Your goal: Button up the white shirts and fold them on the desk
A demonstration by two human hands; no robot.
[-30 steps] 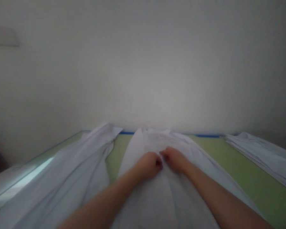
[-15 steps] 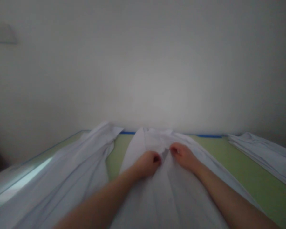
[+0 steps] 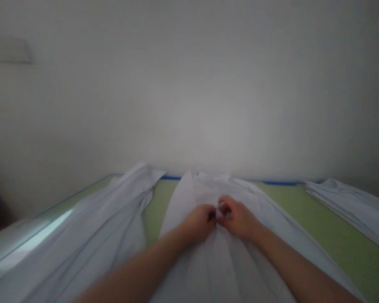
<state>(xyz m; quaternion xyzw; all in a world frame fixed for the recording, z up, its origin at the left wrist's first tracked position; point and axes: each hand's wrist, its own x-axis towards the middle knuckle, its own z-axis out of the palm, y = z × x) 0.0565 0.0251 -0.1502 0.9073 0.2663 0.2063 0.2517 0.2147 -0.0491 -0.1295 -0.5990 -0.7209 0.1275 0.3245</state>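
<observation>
A long white garment (image 3: pixel 221 265) lies on the green table top (image 3: pixel 326 225) in front of me, its far end close to the wall. My left hand (image 3: pixel 199 221) is closed, pinching the garment's fabric near its middle line. Right beside it, my right hand (image 3: pixel 238 216) pinches the same spot with curled thumb and fingers, and the fingertips of both hands nearly meet. Whatever small part sits between the fingertips is too blurred to make out. Folds run from my hands down the cloth toward me.
A second white garment (image 3: pixel 113 219) lies to the left, and folded white cloth (image 3: pixel 356 206) lies at the far right. Blue edging (image 3: pixel 279 183) runs along the table's back, against a grey wall (image 3: pixel 189 92). A pale box-like fixture (image 3: pixel 9 50) is at upper left.
My hands have come together: the right moved left and slightly down to meet the left. The gap in the fabric between them has closed. The view has shifted slightly.
</observation>
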